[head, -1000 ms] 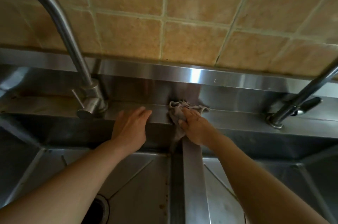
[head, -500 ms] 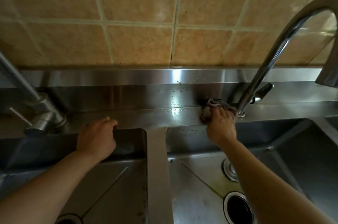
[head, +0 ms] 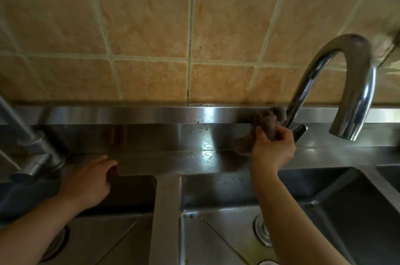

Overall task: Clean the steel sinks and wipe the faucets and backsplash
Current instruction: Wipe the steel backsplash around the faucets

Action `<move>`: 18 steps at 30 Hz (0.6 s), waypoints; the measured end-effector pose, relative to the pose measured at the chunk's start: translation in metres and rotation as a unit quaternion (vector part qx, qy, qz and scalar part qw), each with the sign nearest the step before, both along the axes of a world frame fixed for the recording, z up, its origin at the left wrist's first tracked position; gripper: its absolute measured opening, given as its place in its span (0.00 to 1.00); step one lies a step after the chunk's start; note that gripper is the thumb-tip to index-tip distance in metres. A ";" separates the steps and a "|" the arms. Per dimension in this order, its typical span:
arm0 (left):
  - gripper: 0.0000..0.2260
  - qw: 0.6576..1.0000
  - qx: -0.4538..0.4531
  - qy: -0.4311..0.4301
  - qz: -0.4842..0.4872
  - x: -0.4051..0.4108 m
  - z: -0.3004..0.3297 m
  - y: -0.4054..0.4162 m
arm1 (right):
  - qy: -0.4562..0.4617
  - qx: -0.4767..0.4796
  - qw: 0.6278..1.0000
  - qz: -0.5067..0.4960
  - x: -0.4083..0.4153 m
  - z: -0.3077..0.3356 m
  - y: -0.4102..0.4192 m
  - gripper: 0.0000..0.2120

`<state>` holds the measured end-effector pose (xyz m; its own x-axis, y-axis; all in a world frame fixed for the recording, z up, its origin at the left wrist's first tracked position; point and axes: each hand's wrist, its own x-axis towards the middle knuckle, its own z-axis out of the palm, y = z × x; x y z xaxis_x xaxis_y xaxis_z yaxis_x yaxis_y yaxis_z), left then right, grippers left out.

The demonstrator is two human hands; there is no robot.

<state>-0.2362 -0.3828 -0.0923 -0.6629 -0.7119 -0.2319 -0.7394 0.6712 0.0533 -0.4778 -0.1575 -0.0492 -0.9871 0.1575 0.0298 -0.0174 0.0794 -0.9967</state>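
Observation:
My right hand (head: pixel 272 149) grips a grey cloth (head: pixel 268 123) bunched against the lower stem of the right gooseneck faucet (head: pixel 331 78), just in front of the steel backsplash (head: pixel 151 113). The faucet's dark lever (head: pixel 299 131) pokes out behind my fingers. My left hand (head: pixel 89 182) rests on the back ledge of the left steel sink (head: pixel 121 238), fingers loosely bent, holding nothing. The left faucet (head: pixel 32 147) stands at the far left. The middle sink (head: pixel 220 232) lies below my right forearm.
Tan wall tiles (head: pixel 151 26) rise above the backsplash. Dark specks (head: pixel 201 121) dot the steel near its centre. A steel divider (head: pixel 166 217) separates the left and middle basins. A third basin (head: pixel 355 210) sits at the right. A drain fitting (head: pixel 262 230) shows beside my right forearm.
My right hand moved the cloth right along the ledge, then up from the faucet base onto its stem. The view shifted right and closer. My left hand stayed on the ledge.

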 end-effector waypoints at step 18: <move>0.32 0.999 -0.014 -0.006 -0.030 0.025 -0.008 -0.008 | 0.189 0.266 0.934 0.147 0.104 -0.032 -0.166 0.15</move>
<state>-0.2112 -0.3913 -0.0999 -0.7012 -0.6779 -0.2208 -0.6988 0.7149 0.0245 -0.3740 -0.3232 -0.0817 -0.8885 -0.2555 0.3810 -0.4588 0.4974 -0.7363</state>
